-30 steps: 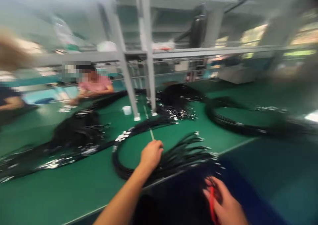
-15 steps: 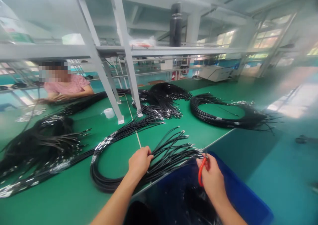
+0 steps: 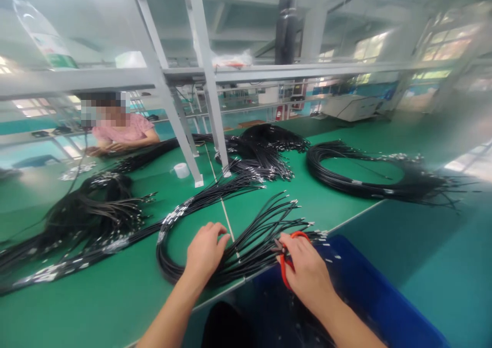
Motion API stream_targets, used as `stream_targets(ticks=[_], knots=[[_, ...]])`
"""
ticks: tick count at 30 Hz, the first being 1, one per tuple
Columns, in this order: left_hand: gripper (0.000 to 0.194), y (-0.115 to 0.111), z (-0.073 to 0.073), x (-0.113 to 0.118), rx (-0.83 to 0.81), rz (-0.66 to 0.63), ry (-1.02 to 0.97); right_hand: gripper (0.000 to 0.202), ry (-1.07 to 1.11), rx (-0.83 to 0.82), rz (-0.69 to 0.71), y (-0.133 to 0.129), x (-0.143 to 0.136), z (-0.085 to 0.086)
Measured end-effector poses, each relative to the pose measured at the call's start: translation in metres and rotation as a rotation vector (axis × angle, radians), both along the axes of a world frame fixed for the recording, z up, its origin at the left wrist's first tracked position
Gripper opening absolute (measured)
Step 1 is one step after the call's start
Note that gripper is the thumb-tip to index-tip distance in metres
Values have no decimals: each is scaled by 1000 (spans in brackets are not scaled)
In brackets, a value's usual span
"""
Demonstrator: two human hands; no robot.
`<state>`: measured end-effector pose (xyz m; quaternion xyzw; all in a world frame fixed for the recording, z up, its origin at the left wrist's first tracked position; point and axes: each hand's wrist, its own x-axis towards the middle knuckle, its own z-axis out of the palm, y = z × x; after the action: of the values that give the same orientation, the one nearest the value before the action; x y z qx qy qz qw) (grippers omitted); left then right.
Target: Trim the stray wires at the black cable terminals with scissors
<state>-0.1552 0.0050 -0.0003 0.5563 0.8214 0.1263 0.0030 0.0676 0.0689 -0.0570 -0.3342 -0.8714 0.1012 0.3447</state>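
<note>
Cable bundle [image 3: 166,261]: black, bent into a C on the green table [image 3: 96,307], its fanned ends [image 3: 265,227] reaching toward the edge above the blue bin [image 3: 392,291].
Handling: I'd guess weighty as a bunch, each cable light and springy, the jackets smooth enough to slip past each other; the pale tips look like the part to spare.
Place to hold: to my eye, the gathered stretch just behind the fan.
Left hand [image 3: 205,248]: over that stretch, thumb and forefinger slightly apart; I can't tell whether the hidden fingers hold any cable.
Right hand [image 3: 307,258]: wrapped around 1 pair of red-handled cutters [image 3: 283,262], blades toward the strands; contact with them is unclear.
Farther off: a white roll [image 3: 181,170], another coil [image 3: 346,186] to the right, 1 co-worker [image 3: 130,132] in pink across the table.
</note>
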Motion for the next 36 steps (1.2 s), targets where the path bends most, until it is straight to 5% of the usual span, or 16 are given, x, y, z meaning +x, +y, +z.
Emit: stream_targets(ticks=[4, 9, 13, 18, 27, 36], knots=[[11, -19, -1, 1, 19, -80, -53, 33, -74, 34, 74, -5, -13, -1], [12, -24, -7, 34, 48, -224, -80, 33, -72, 45, -62, -12, -9, -16], [16, -10, -14, 51, 21, -298, -78, 32, -26, 40, -163, -9, 11, -25], [7, 18, -22, 53, -56, -294, -25, 36, -64, 48, -86, -8, 13, -32], [11, 28, -28, 53, -23, -295, 109, 38, -33, 12, -76, 9, -3, -13], [25, 17, -32, 57, 38, -513, 91, 41, -28, -26, -95, 1, 3, -16]])
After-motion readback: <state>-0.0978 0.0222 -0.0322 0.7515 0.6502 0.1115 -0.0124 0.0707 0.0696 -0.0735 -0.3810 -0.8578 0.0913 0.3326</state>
